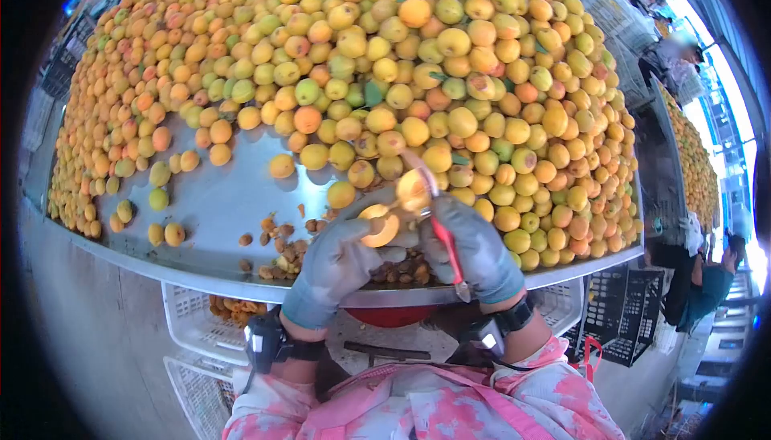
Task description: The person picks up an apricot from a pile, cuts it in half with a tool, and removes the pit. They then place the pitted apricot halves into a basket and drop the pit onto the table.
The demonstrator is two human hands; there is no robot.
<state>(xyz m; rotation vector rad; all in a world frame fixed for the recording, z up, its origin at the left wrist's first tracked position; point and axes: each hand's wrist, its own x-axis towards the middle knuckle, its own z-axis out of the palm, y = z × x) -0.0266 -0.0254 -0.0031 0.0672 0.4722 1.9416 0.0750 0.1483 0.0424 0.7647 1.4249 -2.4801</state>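
My left hand (336,259), in a grey glove, pinches an apricot half (379,225) with its cut face up. My right hand (468,247), gloved too, holds a red-handled knife (446,239) against its palm, the blade pointing away from me. Another apricot half (413,190) sits at the fingertips of that hand, beside the blade. Both hands are over the near edge of a metal table (233,171). Brown apricot pits (401,270) lie under and between them. A big heap of whole apricots (361,63) rises just beyond.
Below the table edge at left, a white crate (201,323) contains orange apricot pieces (234,308). Black crates (618,311) stand at the right. Farther right are a person in a dark green top (707,289) and another apricot-covered table (692,163).
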